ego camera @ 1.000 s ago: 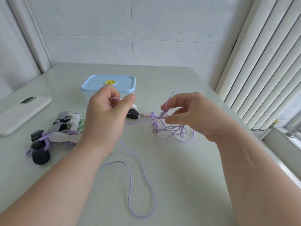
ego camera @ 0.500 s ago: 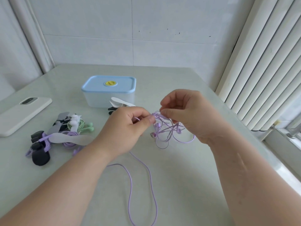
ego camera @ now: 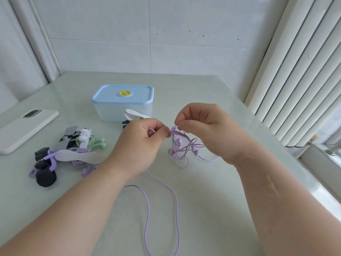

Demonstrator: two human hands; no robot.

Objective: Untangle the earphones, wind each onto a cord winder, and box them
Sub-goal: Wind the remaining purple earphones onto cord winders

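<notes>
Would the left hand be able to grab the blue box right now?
Probably not right away. The left hand pinches the purple earphone cord, so it is busy. The blue box stands close behind it, with only a white cord winder lying between, so after letting go it likely could.

We see the purple earphones (ego camera: 181, 146) as a loose tangle held just above the middle of the table (ego camera: 221, 200), pinched between our left hand (ego camera: 140, 143) and right hand (ego camera: 208, 130). Their long cord (ego camera: 147, 209) drops and loops toward the near edge. The box (ego camera: 121, 111), translucent with a pale blue lid (ego camera: 110, 95), stands shut at the far centre. A white-and-black cord winder (ego camera: 132, 115) lies just in front of it. At the left sits a heap: green earphones (ego camera: 98, 142), white earphones (ego camera: 84, 134), a wound purple set (ego camera: 79, 159) and a black winder (ego camera: 45, 177).
</notes>
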